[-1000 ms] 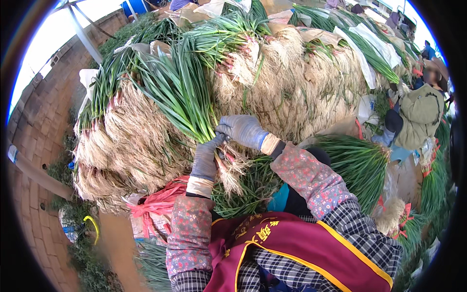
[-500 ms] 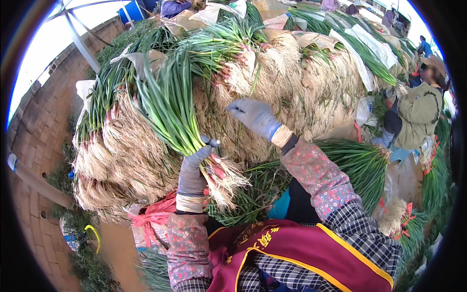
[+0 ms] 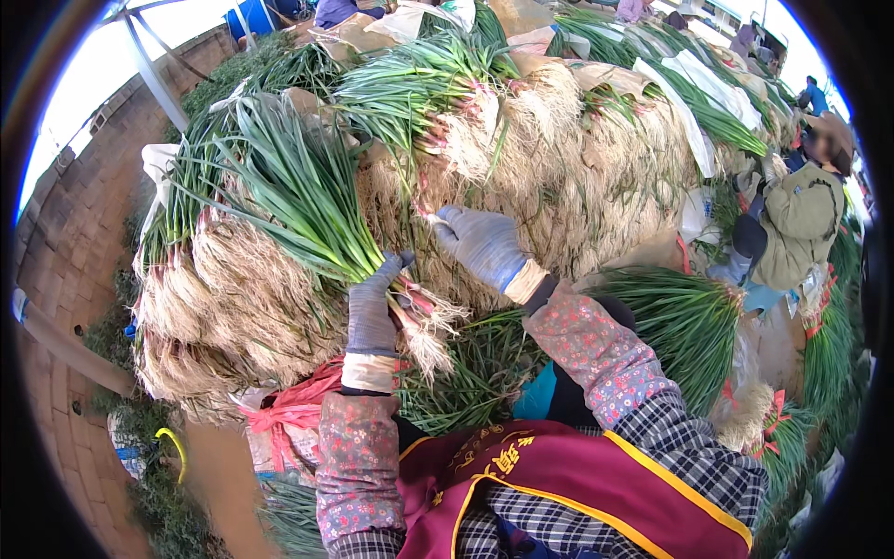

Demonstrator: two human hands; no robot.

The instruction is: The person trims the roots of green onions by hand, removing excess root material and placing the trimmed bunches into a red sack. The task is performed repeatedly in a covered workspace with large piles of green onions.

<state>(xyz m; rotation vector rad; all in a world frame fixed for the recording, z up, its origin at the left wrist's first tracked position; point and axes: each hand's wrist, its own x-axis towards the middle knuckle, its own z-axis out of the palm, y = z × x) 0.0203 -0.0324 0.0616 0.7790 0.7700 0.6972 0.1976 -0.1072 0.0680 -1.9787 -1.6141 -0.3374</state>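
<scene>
My left hand (image 3: 372,312), in a grey glove, is closed around a bunch of spring onions (image 3: 312,200). Their long green leaves spread up and away to the left, while the reddish bulbs and pale roots stick out below the fist. To the right, my gloved right hand (image 3: 484,244) pinches the end of a single spring onion (image 3: 422,194) against the front of a big heap. That heap of spring onions (image 3: 577,205) is stacked with its roots facing me. Loose bunches lie across its top.
Loose green leaves (image 3: 480,373) lie below my hands. A bag tied with red plastic (image 3: 293,415) is at the lower left. Tied bundles (image 3: 684,321) stand on the right, near a seated co-worker (image 3: 801,224). A metal post (image 3: 154,74) rises at the far left.
My right hand has moved slightly left and down, and its fingers now pinch a spring onion by the heap. The bunch in my left hand has tilted further left.
</scene>
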